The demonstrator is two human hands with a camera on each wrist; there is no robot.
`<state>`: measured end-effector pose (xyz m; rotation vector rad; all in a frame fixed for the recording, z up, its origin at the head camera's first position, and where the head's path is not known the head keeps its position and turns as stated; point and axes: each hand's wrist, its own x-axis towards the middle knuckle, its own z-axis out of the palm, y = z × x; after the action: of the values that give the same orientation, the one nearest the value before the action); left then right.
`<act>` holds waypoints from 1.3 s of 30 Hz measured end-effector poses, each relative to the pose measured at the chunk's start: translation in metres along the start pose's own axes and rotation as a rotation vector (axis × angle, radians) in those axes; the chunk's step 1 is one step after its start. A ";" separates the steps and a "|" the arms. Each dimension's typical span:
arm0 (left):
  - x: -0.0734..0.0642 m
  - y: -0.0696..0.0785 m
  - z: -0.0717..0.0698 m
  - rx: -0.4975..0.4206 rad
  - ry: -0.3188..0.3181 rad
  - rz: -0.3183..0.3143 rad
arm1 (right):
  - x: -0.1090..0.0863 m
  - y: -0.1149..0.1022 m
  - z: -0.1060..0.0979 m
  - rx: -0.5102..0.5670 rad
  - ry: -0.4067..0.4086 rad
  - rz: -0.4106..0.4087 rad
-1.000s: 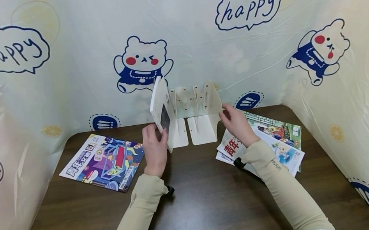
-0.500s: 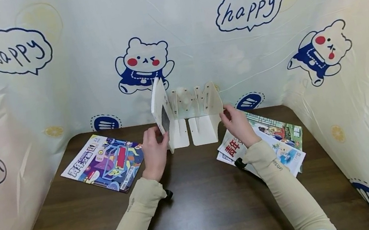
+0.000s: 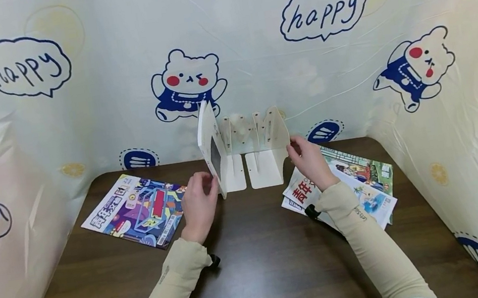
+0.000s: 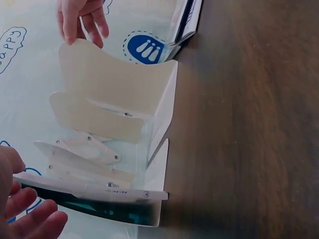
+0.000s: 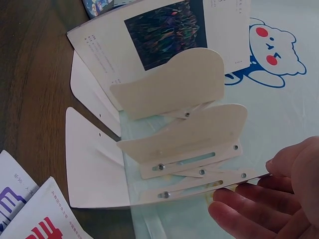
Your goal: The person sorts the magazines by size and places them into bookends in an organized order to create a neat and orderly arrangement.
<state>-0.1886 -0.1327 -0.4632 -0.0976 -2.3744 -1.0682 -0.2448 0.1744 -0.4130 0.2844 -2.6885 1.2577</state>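
A cream metal bookend stand [image 3: 264, 168] with scissor links stands at the table's back, its upright plates side by side. At its left end a white book [image 5: 164, 40] with a dark picture on its cover stands upright. My left hand [image 3: 200, 200] is beside the book's front edge; in the left wrist view its loosely bent fingers [image 4: 45, 219] hold nothing. My right hand [image 3: 311, 161] pinches the edge of the stand's right end plate, thumb on one side and fingers on the other, as the right wrist view shows.
A colourful magazine [image 3: 137, 211] lies flat on the left of the dark wooden table [image 3: 256, 269]. Several overlapping magazines [image 3: 372, 201] lie on the right, partly under my right forearm. A printed curtain [image 3: 255, 65] hangs close behind and at the sides.
My left hand has drawn slightly back from the book, toward me. The right hand keeps its hold on the stand, and the book stays upright. The head view has shifted slightly.
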 end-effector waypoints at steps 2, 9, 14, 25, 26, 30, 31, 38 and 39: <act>-0.004 -0.001 -0.003 0.019 -0.009 -0.006 | 0.000 0.000 0.000 0.000 -0.001 0.000; -0.011 -0.007 -0.018 0.029 -0.056 -0.043 | -0.001 0.001 0.001 -0.003 0.008 -0.004; -0.011 -0.013 -0.031 0.059 -0.069 -0.068 | 0.000 0.000 0.000 -0.010 0.019 -0.022; -0.011 -0.028 -0.058 0.121 -0.042 -0.091 | 0.002 -0.003 0.000 -0.023 0.012 -0.028; -0.011 -0.029 -0.060 0.123 -0.040 -0.092 | 0.002 -0.003 0.000 -0.021 0.012 -0.030; -0.012 -0.036 -0.068 0.142 -0.057 -0.119 | 0.002 -0.003 -0.001 -0.019 0.012 -0.029; -0.013 -0.038 -0.070 0.146 -0.060 -0.124 | 0.001 -0.002 -0.001 -0.019 0.011 -0.027; -0.018 -0.049 -0.083 0.194 -0.039 -0.134 | -0.001 -0.001 0.000 0.000 -0.005 -0.011; -0.018 -0.051 -0.085 0.197 -0.040 -0.137 | -0.001 -0.001 0.000 0.006 -0.004 -0.011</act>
<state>-0.1493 -0.2259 -0.4600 0.1174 -2.5387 -0.8941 -0.2436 0.1737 -0.4126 0.3031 -2.6831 1.2634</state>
